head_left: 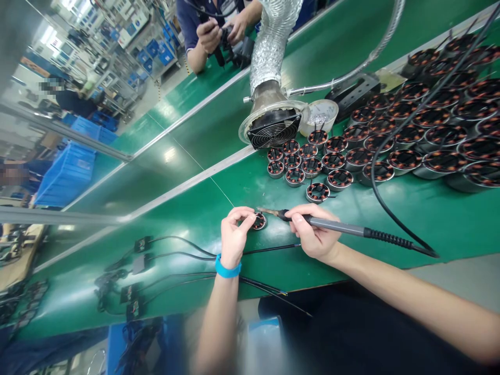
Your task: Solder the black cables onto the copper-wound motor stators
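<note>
My left hand [235, 233], with a blue band at the wrist, pinches the rim of a small round motor stator [259, 221] with copper windings in a metal ring. My right hand [314, 230] grips a soldering iron [336, 225] like a pen. Its tip points left and sits just above the stator's upper edge; whether they touch I cannot tell. A dark cable runs from the iron's grey handle to the right. Under my left wrist pass several black cables [269, 250] with stripped ends.
Rows of similar stators [334, 160] fill the right side of the green bench [187, 219]. Behind them stand a fume extractor [273, 130] with a foil duct and a white bowl [326, 117]. Small black connectors [141, 263] lie left. Across the bench, a person's hands [211, 35] hold a dark object.
</note>
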`<state>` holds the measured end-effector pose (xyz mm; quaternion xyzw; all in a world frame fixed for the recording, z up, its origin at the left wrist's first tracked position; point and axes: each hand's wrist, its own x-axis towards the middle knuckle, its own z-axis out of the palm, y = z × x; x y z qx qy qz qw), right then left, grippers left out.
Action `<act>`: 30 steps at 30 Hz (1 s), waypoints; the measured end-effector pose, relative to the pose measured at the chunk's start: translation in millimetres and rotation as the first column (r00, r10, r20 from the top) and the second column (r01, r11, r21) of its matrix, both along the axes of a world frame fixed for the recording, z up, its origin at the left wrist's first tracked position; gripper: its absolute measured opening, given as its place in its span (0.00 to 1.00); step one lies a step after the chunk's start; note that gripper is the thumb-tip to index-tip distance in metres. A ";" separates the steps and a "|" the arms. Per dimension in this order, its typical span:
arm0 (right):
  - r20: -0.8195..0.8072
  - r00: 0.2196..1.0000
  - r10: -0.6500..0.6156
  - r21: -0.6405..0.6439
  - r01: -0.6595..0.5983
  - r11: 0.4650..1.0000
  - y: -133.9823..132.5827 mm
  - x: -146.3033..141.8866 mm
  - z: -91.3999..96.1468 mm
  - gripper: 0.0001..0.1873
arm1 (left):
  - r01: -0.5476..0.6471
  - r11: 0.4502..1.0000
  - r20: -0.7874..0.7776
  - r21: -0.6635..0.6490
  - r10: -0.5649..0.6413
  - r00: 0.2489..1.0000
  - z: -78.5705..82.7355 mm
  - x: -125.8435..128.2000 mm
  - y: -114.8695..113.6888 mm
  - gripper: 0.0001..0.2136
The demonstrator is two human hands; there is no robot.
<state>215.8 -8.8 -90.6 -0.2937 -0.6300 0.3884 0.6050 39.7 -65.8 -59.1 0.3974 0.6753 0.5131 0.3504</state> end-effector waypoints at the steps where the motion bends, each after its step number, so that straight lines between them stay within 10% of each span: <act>1: 0.006 1.000 0.001 0.008 -0.001 1.000 -0.1 0.0 0.6 0.06 | -0.001 1.000 0.003 0.001 0.001 1.000 0.0 0.1 0.1 0.06; 10: 0.200 0.979 0.040 0.114 -0.064 0.991 3.6 -6.4 11.4 0.08 | -0.005 1.000 -0.015 -0.008 0.005 1.000 0.6 1.5 0.9 0.06; 18: 0.362 0.855 0.372 -0.070 -0.373 0.925 5.9 -22.5 -7.7 0.38 | 0.028 1.000 0.016 0.005 -0.028 0.999 0.4 -0.3 2.2 0.06; 30: 0.502 0.782 0.370 0.042 -0.450 0.892 19.9 -22.4 -3.7 0.30 | 0.040 0.999 -0.134 -0.005 -0.040 0.990 16.2 -13.4 -6.7 0.07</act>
